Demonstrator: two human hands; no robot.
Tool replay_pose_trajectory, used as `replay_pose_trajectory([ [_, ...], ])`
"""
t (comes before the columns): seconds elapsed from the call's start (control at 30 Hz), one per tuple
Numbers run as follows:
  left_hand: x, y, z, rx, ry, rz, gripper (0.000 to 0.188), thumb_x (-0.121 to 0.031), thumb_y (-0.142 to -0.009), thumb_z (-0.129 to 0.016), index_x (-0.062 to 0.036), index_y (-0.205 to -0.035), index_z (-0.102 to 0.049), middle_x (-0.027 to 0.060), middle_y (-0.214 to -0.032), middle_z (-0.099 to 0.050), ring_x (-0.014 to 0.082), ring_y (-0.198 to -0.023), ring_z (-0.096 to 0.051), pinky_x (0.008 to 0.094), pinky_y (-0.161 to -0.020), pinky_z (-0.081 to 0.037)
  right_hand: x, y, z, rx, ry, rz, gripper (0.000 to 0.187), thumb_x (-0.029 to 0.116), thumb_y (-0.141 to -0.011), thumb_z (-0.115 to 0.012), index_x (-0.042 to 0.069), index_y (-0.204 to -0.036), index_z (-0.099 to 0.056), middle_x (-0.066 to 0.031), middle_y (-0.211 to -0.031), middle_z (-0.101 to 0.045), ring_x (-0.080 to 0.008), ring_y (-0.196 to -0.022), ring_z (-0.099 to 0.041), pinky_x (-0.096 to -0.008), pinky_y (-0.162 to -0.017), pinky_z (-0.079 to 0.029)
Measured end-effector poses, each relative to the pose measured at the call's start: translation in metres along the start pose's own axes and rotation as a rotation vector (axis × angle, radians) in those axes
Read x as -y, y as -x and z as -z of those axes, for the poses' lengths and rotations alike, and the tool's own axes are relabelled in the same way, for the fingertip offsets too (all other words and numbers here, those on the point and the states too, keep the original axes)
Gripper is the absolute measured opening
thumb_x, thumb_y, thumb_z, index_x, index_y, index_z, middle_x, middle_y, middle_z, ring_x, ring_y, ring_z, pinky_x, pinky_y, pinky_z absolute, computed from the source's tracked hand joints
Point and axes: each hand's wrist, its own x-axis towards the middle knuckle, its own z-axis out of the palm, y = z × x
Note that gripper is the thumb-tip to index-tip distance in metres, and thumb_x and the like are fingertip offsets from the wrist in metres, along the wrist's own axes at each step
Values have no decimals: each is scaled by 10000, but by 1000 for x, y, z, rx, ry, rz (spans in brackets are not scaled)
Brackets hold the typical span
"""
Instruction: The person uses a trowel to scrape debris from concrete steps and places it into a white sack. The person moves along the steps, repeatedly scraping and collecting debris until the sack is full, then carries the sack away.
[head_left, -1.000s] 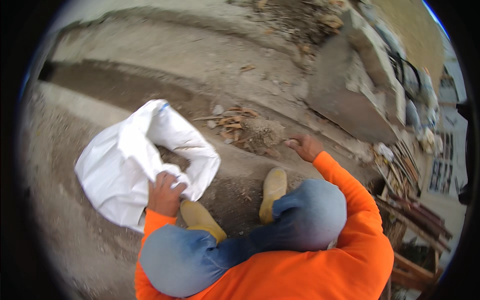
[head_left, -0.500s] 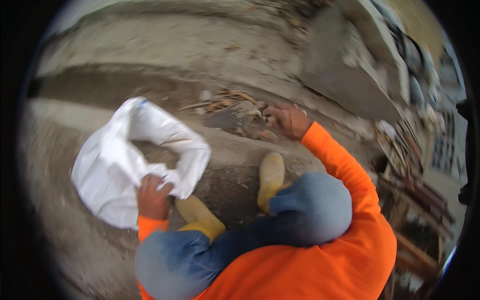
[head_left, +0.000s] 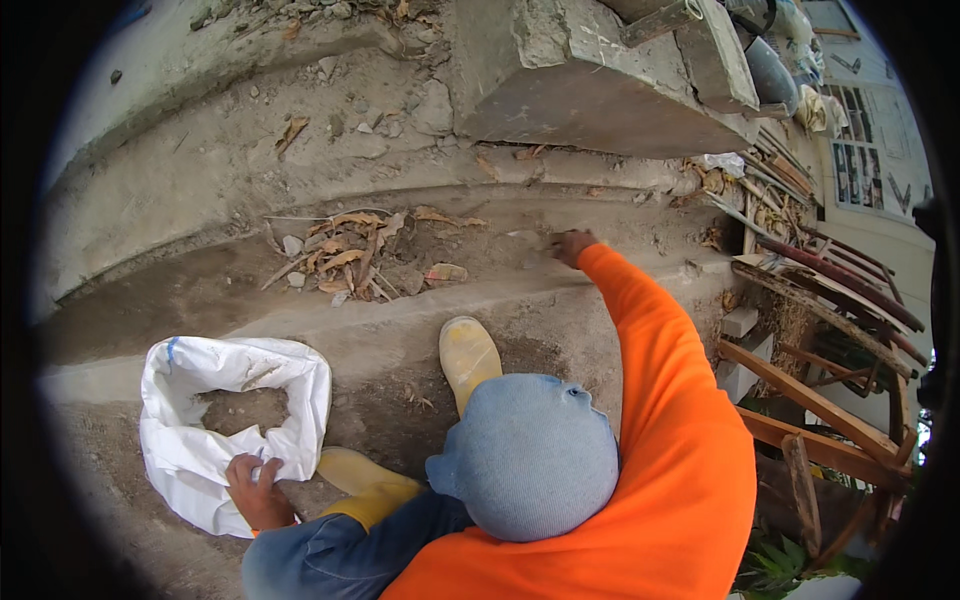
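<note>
1. Dusty grey concrete channel [head_left: 170,305], brown dry-leaf pile [head_left: 345,245] in it.
2. White woven plastic sack [head_left: 308,385] sits left, brown dirt [head_left: 245,410] inside; left hand [head_left: 258,492]'s gripping its near rim.
3. Right hand [head_left: 573,247]'s curled over the channel, too blurry to tell what it's holding.

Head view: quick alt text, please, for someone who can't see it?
The left hand holds an open white sack by its rim, with dirt inside. The right hand reaches over a dirty channel, blurred, its grip unclear; dry leaves lie to its left.

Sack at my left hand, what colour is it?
The sack is white with a blue mark, best seen in the head view.
</note>
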Motion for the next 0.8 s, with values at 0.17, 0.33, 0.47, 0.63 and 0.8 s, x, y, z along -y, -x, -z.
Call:
replay_pose_trajectory([
  [0.17, -5, -2, -2, -42, 12, -6, 309, 27, -646, -658, -156, -889, -708, 90, -974, -555, 353, -1051, -575, 500, -873, -460, 103, -18, 22, 93, -108, 283, 533, 585, -949, -580, 281, -1384, -630, -151, -1321, -676, -359, -1250, -613, -520, -1133, -401],
  [0.33, -5, -4, -2, -74, 30, -19, 287, 19, -653, -659, -151, -879, -709, 82, -951, -556, 342, -1040, -579, 488, -845, -459, 182, -17, 42, 7, -262, 357, 487, 561, -933, -615, 251, -1302, -684, -176, -1255, -696, -400, -1181, -640, -494, -1028, -488],
  [0.47, -3, 1, 1, -92, 36, -31, 273, 8, -674, -667, -160, -884, -716, 70, -969, -557, 332, -1055, -585, 476, -838, -459, 176, -13, 37, -26, -317, 402, 480, 565, -920, -644, 205, -1232, -711, -194, -1174, -714, -408, -1120, -660, -491, -967, -512],
  [0.63, -1, 6, -4, -140, 80, -35, 271, 6, -679, -666, -160, -886, -718, 68, -977, -562, 327, -1059, -584, 478, -836, -451, 160, 16, 52, -87, -384, 403, 500, 550, -914, -677, 145, -1205, -709, -206, -1111, -726, -415, -1057, -678, -485, -918, -520],
  [0.8, 4, 8, -5, -229, 61, -77, 246, -26, -676, -659, -179, -861, -711, 55, -958, -574, 306, -1040, -584, 469, -805, -435, 195, 73, 120, -208, -285, 301, 490, 541, -921, -673, 153, -1219, -702, -208, -1096, -731, -413, -1058, -680, -485, -911, -525],
])
